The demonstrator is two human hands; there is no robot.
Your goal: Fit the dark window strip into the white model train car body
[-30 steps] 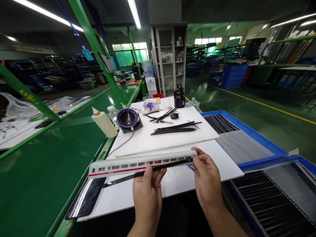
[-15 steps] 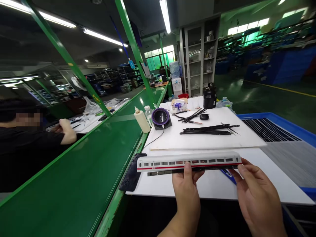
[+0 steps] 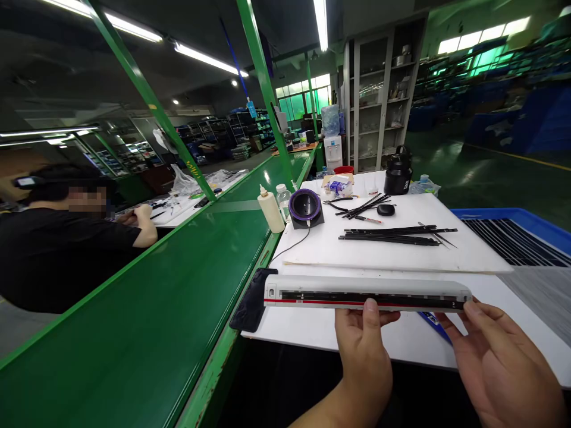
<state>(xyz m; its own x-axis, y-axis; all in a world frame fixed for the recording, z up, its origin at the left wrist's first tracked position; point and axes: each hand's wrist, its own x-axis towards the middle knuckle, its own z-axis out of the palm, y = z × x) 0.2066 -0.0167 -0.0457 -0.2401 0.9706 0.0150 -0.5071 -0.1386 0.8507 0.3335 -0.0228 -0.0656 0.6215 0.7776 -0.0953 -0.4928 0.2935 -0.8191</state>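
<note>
Head view: a long white model train carriage shell (image 3: 366,294) with a red stripe and a dark window band is held level just above the near part of a white work sheet (image 3: 401,339). Its left end overlaps a black slab (image 3: 252,300) lying on the sheet's left edge. The left hand (image 3: 362,362) grasps the shell from below, right of its middle, with the thumb (image 3: 370,306) pressed against the near side and the fingers under it. The right hand (image 3: 504,368) holds the right end, its fingertips (image 3: 468,308) on the shell and its fingers spread.

Farther off, a white plastic board (image 3: 473,255) carries thin black rods and tweezers (image 3: 388,236). A round black device with a purple rim (image 3: 306,208) sits near its left edge, beside a cream squeeze bottle (image 3: 271,209) and a clear plastic bottle (image 3: 282,199). A black flask (image 3: 398,172) stands at the far end. On the right, a blue tray (image 3: 513,219) holds black strips. Left, beyond a green workbench (image 3: 134,279), a co-worker in a black shirt (image 3: 57,255) bends over a separate bench.
</note>
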